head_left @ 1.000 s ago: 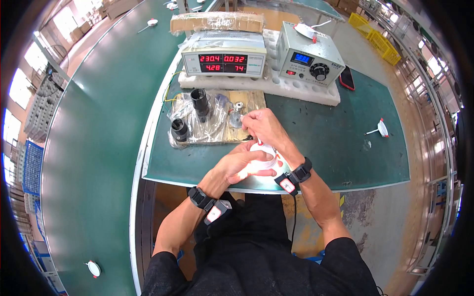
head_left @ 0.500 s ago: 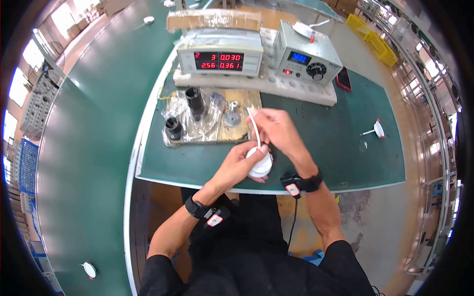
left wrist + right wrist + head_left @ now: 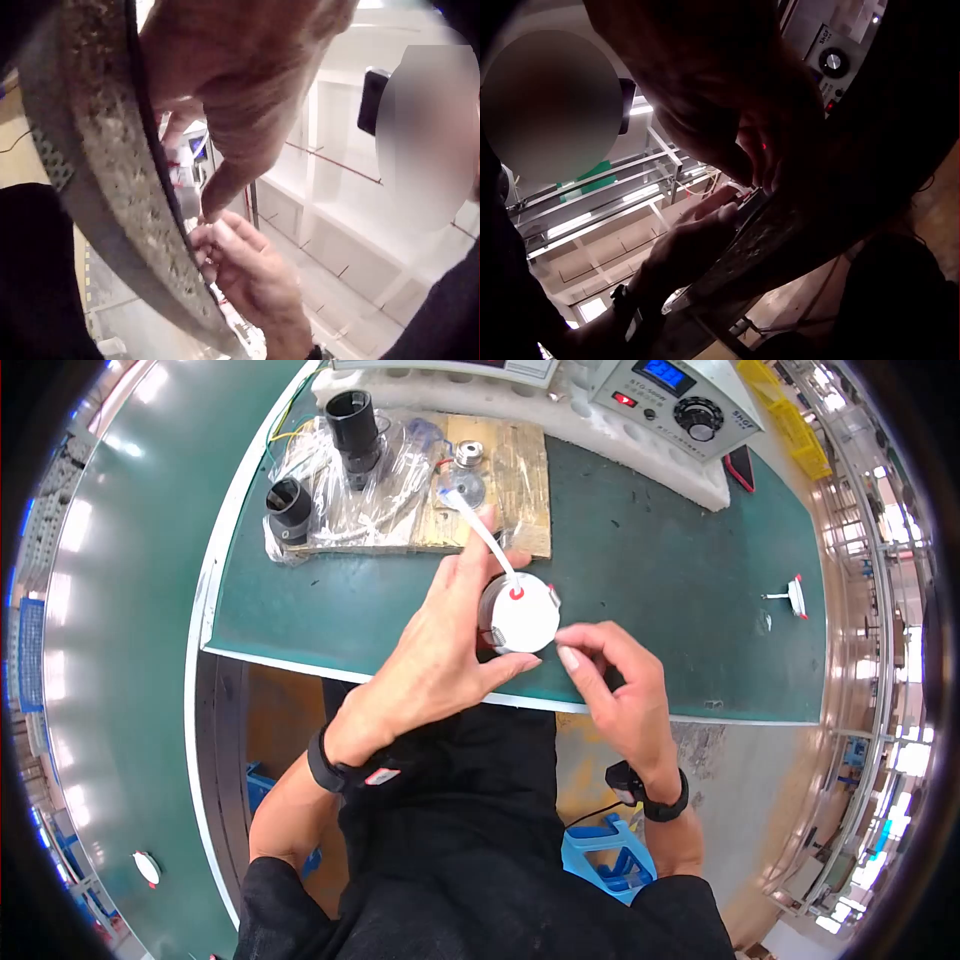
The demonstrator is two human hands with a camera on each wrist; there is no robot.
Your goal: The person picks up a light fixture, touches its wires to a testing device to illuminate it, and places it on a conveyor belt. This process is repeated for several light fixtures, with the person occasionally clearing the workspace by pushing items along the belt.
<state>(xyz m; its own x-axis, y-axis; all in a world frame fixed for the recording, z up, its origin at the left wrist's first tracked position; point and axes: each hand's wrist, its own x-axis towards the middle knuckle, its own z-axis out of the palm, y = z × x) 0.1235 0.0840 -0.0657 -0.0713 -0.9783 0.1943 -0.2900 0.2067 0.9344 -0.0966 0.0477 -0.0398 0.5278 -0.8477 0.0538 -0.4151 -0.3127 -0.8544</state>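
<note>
As the left hand (image 3: 430, 645) stays out of the count of idle hands, its fingers and thumb clamp a round white lamp (image 3: 527, 615) with a white cable (image 3: 486, 538).
Lamp over green tabletop (image 3: 640, 580), nearer than wooden board (image 3: 525, 480); right hand (image 3: 625, 695) at lamp's right rim, fingers bent, pinch indeterminable.

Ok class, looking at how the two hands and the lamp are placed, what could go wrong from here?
The left hand grips the round lamp near the table's front edge, so a slip might send it to the floor. The lamp's white cable sticks out towards the wooden board and could snag there. The right hand, close to the lamp's rim, might knock it.
</note>
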